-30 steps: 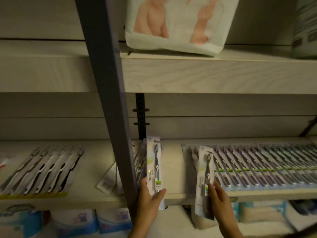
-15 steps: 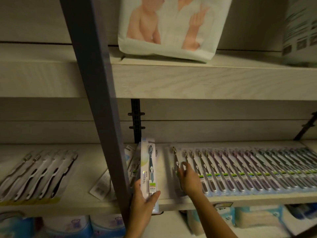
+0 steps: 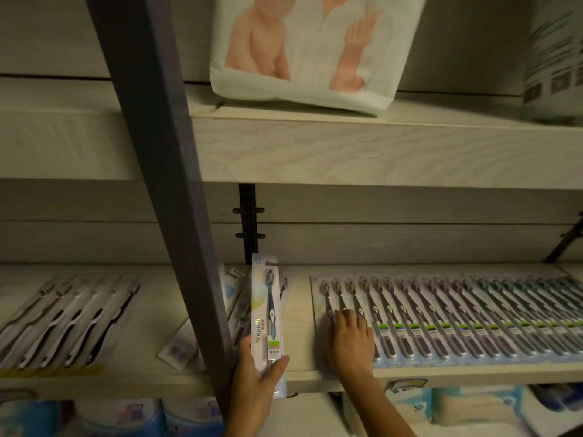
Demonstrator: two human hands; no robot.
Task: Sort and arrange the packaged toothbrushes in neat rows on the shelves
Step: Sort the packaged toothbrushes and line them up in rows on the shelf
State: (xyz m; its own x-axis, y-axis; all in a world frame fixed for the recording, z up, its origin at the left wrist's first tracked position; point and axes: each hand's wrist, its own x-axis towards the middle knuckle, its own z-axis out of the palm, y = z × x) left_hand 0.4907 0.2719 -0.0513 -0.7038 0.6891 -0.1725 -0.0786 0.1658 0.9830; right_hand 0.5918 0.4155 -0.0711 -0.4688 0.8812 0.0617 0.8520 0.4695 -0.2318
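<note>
Fingers [image 3: 244,346] of left hand [image 3: 254,386] curl round toothbrush pack [image 3: 268,298]; right hand [image 3: 351,342] rests flat-fingered on row [image 3: 457,316].

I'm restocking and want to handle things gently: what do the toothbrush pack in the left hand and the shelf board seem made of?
The toothbrush pack looks like printed card under a clear, glossy plastic blister: it catches light. The shelf board shows pale matt wood grain, either wood or laminate.
</note>
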